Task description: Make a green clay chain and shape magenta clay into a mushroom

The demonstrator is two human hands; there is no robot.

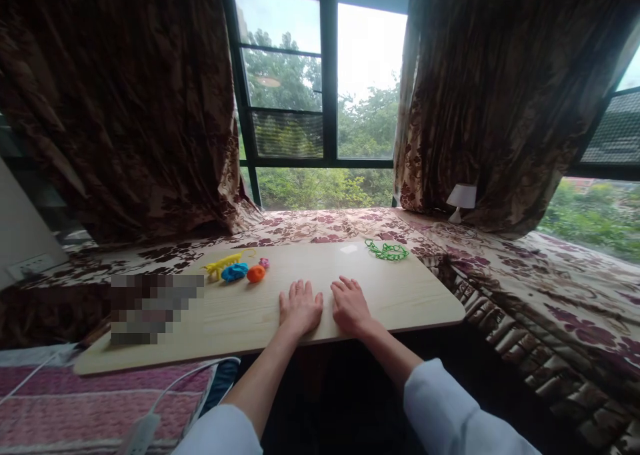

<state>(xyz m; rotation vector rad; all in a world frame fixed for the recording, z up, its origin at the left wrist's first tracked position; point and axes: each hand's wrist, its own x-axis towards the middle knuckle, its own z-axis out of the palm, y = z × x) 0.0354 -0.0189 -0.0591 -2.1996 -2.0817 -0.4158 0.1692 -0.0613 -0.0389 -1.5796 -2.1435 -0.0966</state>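
My left hand [301,306] lies flat on the light wooden table [390,302], palm down with its fingers spread. Beside it, a short gap away, my right hand [349,303] rests palm down, fingers stretched out and slightly bent. Neither holds anything. To the left of my left hand sit an orange ball-like lump [255,274], a blue crumpled lump [235,272], a small pink flower-shaped piece [264,263] and a yellow toy animal [223,264] with a thin tail. Beyond my right hand, near the far right corner, lies a tangled green chain [387,250].
A blurred-out patch [153,312] covers something at the table's left end. A white power strip [141,435] and cable lie on the pink bedding [100,402] at lower left. Behind, a small lamp [460,200] stands on the flowered window-seat cover [320,225].
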